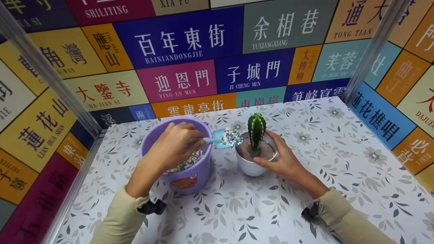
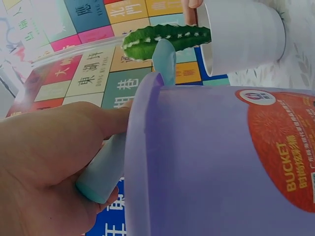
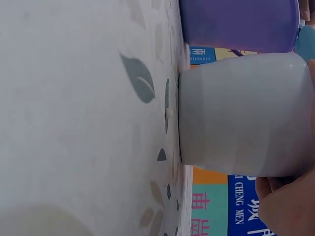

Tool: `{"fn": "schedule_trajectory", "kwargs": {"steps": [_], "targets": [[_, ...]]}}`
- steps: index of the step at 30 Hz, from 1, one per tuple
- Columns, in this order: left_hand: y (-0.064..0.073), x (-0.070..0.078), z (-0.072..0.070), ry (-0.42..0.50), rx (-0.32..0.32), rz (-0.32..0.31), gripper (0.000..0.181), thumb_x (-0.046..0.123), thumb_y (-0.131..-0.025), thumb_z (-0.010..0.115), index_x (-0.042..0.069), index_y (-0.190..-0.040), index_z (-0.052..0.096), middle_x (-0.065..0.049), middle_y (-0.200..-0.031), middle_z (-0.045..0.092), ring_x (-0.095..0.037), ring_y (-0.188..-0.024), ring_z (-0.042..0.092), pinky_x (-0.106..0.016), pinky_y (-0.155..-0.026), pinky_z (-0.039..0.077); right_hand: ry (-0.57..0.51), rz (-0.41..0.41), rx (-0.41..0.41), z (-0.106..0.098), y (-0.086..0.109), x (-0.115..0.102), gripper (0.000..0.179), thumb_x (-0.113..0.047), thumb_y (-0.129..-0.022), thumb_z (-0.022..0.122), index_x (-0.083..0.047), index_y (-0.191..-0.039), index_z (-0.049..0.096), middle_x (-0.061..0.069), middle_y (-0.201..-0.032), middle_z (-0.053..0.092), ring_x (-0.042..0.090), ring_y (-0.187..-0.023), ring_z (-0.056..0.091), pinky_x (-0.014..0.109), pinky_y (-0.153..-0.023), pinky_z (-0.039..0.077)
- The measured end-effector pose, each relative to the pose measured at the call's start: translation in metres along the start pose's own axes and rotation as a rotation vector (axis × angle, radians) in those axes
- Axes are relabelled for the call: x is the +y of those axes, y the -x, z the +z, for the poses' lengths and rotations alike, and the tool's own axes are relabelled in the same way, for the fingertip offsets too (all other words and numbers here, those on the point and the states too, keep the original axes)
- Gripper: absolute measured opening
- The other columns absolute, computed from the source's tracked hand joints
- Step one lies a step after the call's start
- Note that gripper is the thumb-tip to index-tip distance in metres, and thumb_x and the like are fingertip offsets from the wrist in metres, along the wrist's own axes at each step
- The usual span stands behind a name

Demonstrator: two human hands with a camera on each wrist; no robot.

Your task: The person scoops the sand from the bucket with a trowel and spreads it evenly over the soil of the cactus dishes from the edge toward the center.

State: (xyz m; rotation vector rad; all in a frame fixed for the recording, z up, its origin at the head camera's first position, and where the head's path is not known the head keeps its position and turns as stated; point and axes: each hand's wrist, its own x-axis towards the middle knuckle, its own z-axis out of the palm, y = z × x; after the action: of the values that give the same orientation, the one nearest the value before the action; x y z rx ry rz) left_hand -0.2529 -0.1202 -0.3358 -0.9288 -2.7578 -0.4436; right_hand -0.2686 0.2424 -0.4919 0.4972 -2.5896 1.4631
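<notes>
My left hand (image 1: pixel 178 144) grips the handle of a light blue scoop (image 1: pixel 218 139) above the rim of a purple bucket (image 1: pixel 193 181). Multicoloured pebbles (image 1: pixel 232 137) are heaped on the scoop's blade, which reaches toward a white pot (image 1: pixel 252 168). Inside the bucket lie more small coloured pebbles (image 1: pixel 190 159). A green cactus (image 1: pixel 256 130) stands upright in the pot, with brown soil (image 1: pixel 245 149) around its base. My right hand (image 1: pixel 283 157) holds the pot by its right side, thumb at the near rim. The left wrist view shows the scoop handle (image 2: pixel 103 169) in my left palm.
A table with a white leaf-patterned cover (image 1: pixel 339 176) bears the bucket and pot. Panels with coloured Chinese signs (image 1: pixel 179 40) stand behind and on both sides. A small pale bead (image 3: pixel 169 113) lies on the cover near the pot.
</notes>
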Motion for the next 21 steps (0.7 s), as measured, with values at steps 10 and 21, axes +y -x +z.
{"fn": "schedule_trajectory", "kwargs": {"steps": [10,21], "targets": [[-0.009,0.009,-0.002,-0.077,-0.002,-0.002,0.021,0.026,-0.103,0.076,0.019,-0.121,0.084,0.0,-0.118,0.082,-0.027,-0.12,0.071,-0.046,-0.096,0.05,-0.014,-0.015,0.019,0.001,0.001,0.0,0.104,-0.037,-0.09,0.087,-0.02,-0.172,0.027,0.012,-0.176,0.032,0.041,-0.163,0.03,0.071,-0.126,0.028],[-0.019,0.013,-0.003,-0.119,0.008,0.05,0.015,0.023,-0.101,0.078,0.018,-0.112,0.086,-0.001,-0.105,0.081,-0.025,-0.102,0.072,-0.041,-0.081,0.045,-0.014,-0.021,0.014,0.001,0.001,-0.001,0.103,-0.039,-0.09,0.086,-0.024,-0.172,0.027,0.009,-0.176,0.032,0.041,-0.164,0.029,0.073,-0.125,0.028]]}}
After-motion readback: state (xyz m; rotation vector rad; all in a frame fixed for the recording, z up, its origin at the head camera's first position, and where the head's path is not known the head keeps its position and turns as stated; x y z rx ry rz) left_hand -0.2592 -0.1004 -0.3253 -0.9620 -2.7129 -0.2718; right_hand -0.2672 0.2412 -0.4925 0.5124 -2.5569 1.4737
